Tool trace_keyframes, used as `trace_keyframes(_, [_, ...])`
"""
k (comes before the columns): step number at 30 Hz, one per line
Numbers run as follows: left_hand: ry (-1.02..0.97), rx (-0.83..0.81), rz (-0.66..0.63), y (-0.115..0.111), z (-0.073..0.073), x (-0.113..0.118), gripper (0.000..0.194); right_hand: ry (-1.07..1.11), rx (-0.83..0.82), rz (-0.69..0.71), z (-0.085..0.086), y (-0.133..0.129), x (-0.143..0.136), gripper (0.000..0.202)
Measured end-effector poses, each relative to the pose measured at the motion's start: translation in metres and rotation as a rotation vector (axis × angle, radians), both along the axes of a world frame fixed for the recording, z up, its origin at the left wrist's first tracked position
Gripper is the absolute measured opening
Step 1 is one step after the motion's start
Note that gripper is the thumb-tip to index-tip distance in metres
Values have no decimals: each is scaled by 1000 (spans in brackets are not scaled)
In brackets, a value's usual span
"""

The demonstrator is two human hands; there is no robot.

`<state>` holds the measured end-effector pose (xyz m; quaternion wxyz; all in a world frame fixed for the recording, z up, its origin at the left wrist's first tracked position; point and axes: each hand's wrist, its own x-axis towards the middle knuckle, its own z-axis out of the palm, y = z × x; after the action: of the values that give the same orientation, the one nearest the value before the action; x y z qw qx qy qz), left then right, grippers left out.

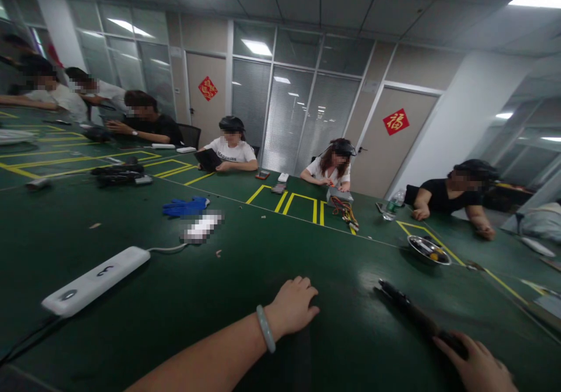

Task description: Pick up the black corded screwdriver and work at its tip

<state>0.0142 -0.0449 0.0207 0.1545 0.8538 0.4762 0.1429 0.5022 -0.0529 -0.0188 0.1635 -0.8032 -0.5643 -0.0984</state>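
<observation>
While your right hand (475, 363) is gripping the black tool (409, 310), you are steadying yourself.
Its fingers are wrapping the near handle; your left hand (293, 307) is resting loosely curled on the green table (219, 298). Keep the tip low.

A dark green desk (228, 298) marked with yellow tape lines (302, 204) carries a white power strip (94, 280), blue gloves (186, 207), a metal bowl (427, 249) and a black tool (409, 310).

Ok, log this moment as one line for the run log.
left hand: flat on green table, empty | right hand: gripping black tool lying on table | nearby: white power strip, metal bowl
</observation>
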Motion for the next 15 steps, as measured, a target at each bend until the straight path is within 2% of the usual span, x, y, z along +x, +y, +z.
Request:
trace_keyframes(2, [-38, 6, 17, -2, 6, 3, 42, 72, -66, 55, 2, 4, -43, 59])
trace_keyframes(5, [-145, 101, 8, -4, 18, 7, 38, 147, -119, 198, 10, 10, -123, 55])
trace_keyframes(8, [-193, 206, -44, -3, 23, 7, 57, 181, -109, 338, 20, 15, -207, 45])
trace_keyframes(10, [-165, 219, -95, 2, 20, 3, 74, 206, -97, 424, 26, 18, -256, 41])
trace_keyframes(12, [-125, 199, -122, 9, 13, -4, 83, 234, -104, 494, 29, 20, -296, 39])
trace_keyframes(15, [-84, 168, -105, 19, 3, -14, 88, 287, -118, 583, 29, 24, -333, 42])
